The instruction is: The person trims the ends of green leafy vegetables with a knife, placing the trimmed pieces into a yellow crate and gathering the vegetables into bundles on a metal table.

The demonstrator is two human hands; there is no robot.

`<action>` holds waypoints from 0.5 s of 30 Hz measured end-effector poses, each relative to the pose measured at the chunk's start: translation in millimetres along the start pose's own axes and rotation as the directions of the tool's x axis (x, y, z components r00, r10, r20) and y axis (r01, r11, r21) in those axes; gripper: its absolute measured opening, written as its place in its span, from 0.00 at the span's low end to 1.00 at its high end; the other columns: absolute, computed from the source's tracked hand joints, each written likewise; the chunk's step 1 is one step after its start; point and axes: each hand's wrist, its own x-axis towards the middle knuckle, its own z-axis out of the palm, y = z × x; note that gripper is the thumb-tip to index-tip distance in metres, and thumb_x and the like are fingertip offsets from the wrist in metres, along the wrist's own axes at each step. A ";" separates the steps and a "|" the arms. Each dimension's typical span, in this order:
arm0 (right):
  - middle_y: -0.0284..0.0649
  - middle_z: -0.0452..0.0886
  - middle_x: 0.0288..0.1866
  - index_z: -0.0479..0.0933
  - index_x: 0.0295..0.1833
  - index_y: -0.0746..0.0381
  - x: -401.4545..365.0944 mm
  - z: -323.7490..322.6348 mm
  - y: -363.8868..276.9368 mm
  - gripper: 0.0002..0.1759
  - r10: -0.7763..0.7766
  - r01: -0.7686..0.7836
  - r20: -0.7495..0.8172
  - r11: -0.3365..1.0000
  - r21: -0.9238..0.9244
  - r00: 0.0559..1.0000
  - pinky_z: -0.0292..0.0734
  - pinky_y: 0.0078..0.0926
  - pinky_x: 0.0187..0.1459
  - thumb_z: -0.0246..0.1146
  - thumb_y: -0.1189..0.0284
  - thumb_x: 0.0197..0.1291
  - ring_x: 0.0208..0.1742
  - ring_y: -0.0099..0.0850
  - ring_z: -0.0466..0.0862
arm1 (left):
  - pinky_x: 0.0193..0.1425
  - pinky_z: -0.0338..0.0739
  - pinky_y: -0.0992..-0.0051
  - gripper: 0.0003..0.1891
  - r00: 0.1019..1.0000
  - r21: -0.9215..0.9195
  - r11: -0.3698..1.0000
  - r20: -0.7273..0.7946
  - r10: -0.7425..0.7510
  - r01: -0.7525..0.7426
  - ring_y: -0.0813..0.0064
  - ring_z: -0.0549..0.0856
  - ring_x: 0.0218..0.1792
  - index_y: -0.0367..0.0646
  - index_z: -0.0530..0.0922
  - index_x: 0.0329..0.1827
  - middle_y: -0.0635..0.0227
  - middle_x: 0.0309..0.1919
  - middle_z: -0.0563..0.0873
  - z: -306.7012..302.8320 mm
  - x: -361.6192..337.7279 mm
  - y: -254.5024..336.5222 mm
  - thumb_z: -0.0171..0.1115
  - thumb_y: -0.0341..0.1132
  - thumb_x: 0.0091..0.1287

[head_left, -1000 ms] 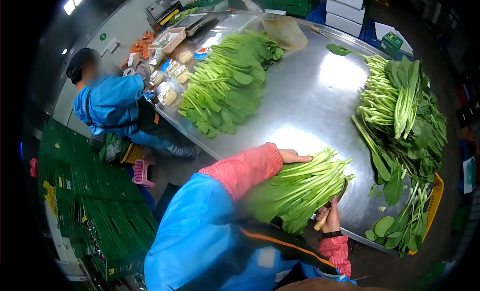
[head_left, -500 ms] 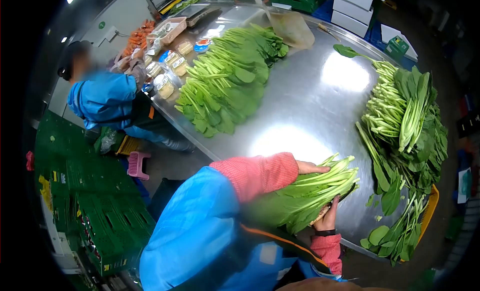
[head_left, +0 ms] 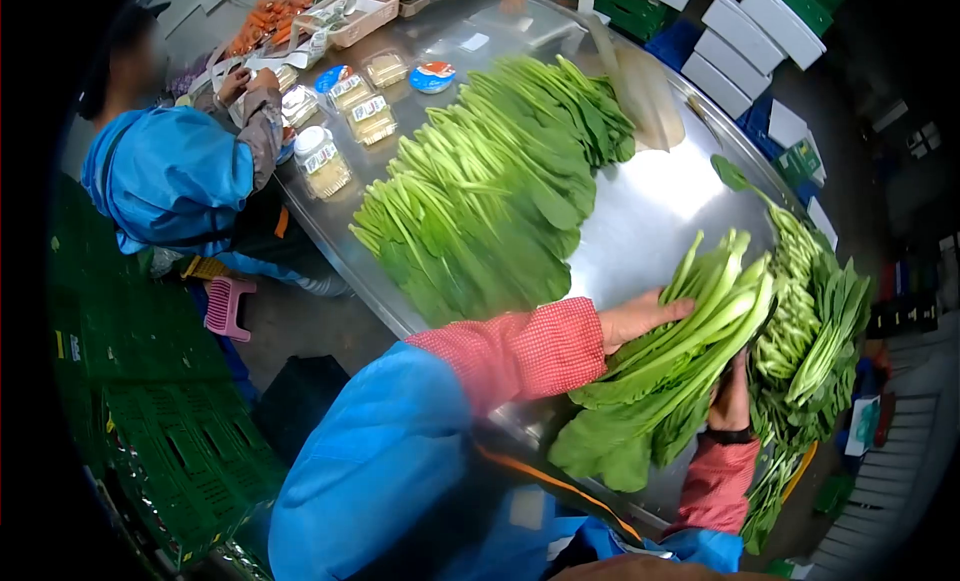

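A bunch of leafy greens with pale green stalks is held above the metal table, stalk ends toward the far right and leaves toward me. My left hand grips its upper left side, thumb across the stalks. Around the right underside, my right hand is closed on the same bunch; its fingers are mostly hidden by the stalks. Just right of the bunch lies a pile of greens at the table edge. A long row of greens is laid out on the left.
The metal table carries tubs and packs, a pink basket and carrots at far left. A co-worker in blue stands there. White boxes stand beyond; green crates and a pink stool are lower left.
Both hands have raised the bunch and carried it away from my body, toward the pile at right. The camera view has shifted. The co-worker's hands have moved together near the packs.
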 end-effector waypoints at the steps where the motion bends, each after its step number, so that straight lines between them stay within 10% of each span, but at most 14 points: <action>1: 0.36 0.73 0.67 0.59 0.74 0.59 20.4 15.4 -19.9 0.35 0.039 -0.036 0.039 0.998 -0.057 0.999 0.77 0.23 0.53 0.50 0.48 0.71 0.59 0.28 0.77 | 0.62 0.75 0.70 0.47 0.993 0.057 0.997 -0.101 0.064 -0.058 0.71 0.77 0.60 0.37 0.59 0.72 0.60 0.61 0.76 -14.6 2.5 8.4 0.67 0.61 0.58; 3: 0.36 0.77 0.63 0.62 0.72 0.60 61.0 52.4 -57.7 0.33 0.018 0.018 0.177 0.980 -0.200 0.984 0.78 0.18 0.46 0.48 0.49 0.72 0.52 0.24 0.80 | 0.63 0.74 0.70 0.52 0.957 0.138 0.963 -0.145 0.253 -0.233 0.70 0.76 0.61 0.38 0.56 0.73 0.60 0.62 0.74 -7.9 -4.1 59.9 0.68 0.64 0.54; 4: 0.34 0.80 0.56 0.67 0.68 0.61 80.3 95.1 -70.2 0.29 0.001 -0.009 -0.038 0.979 -0.203 0.999 0.74 0.12 0.31 0.48 0.51 0.72 0.40 0.18 0.81 | 0.64 0.73 0.69 0.54 0.920 0.165 0.929 -0.159 0.357 -0.331 0.70 0.75 0.61 0.38 0.55 0.73 0.60 0.63 0.73 -7.2 -8.8 81.6 0.68 0.65 0.53; 6: 0.26 0.83 0.37 0.75 0.58 0.60 132.3 116.2 -106.4 0.22 0.076 0.031 0.206 0.882 -0.470 0.976 0.57 0.09 0.17 0.48 0.55 0.72 0.19 0.11 0.69 | 0.69 0.67 0.69 0.58 0.808 0.263 0.856 -0.294 0.511 -0.445 0.66 0.73 0.63 0.32 0.56 0.69 0.55 0.60 0.73 -19.1 -14.0 110.8 0.69 0.69 0.47; 9: 0.26 0.82 0.33 0.76 0.56 0.61 201.6 183.1 -129.6 0.22 0.117 0.150 0.347 0.744 -0.651 0.931 0.53 0.11 0.17 0.50 0.56 0.70 0.17 0.11 0.66 | 0.71 0.64 0.68 0.61 0.671 0.299 0.760 -0.358 0.649 -0.576 0.64 0.72 0.64 0.34 0.54 0.70 0.55 0.62 0.71 -37.7 -26.3 158.6 0.72 0.69 0.44; 11: 0.30 0.78 0.27 0.76 0.50 0.63 269.8 197.4 -128.1 0.25 0.073 0.384 0.455 0.428 -0.818 0.888 0.62 0.14 0.19 0.54 0.51 0.66 0.19 0.17 0.72 | 0.73 0.61 0.67 0.61 0.563 0.336 0.679 -0.384 0.732 -0.653 0.64 0.70 0.66 0.34 0.52 0.70 0.55 0.63 0.71 -67.3 -27.3 174.9 0.73 0.67 0.44; 15: 0.29 0.70 0.20 0.74 0.48 0.63 326.8 276.1 -132.2 0.32 0.333 0.259 0.349 0.286 -0.923 0.876 0.62 0.20 0.17 0.57 0.42 0.60 0.16 0.19 0.69 | 0.75 0.57 0.64 0.64 0.351 0.448 0.641 -0.572 0.741 -0.623 0.58 0.65 0.69 0.32 0.44 0.73 0.48 0.68 0.64 -126.8 -32.2 189.3 0.71 0.67 0.49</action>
